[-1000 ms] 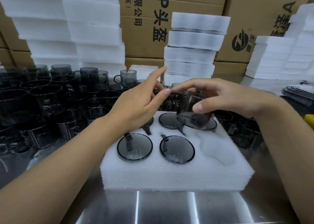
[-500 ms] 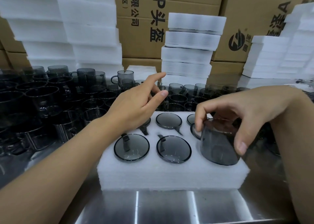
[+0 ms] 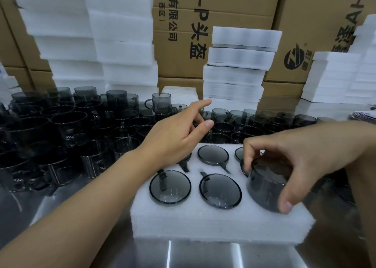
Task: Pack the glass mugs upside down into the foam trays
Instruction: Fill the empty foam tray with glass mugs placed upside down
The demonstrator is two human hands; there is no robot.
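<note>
A white foam tray point(image 3: 213, 225) lies on the steel table in front of me. Several smoky grey glass mugs sit upside down in its holes, among them one at front left point(image 3: 170, 187) and one at front middle point(image 3: 220, 190). My right hand point(image 3: 301, 155) grips another inverted mug point(image 3: 266, 188) from above at the tray's front right hole, where it stands partly out of the foam. My left hand point(image 3: 177, 137) hovers over the tray's back left corner with fingers loosely extended, holding nothing.
A crowd of upright grey mugs point(image 3: 67, 129) fills the table left of and behind the tray. Stacks of white foam trays point(image 3: 240, 64) and cardboard boxes point(image 3: 183, 33) rise at the back. Bare steel table point(image 3: 183, 255) lies in front of the tray.
My right hand carried the mug from above the tray's back down to the front right hole and has pushed it slightly lower. My left hand stayed above the back left corner.
</note>
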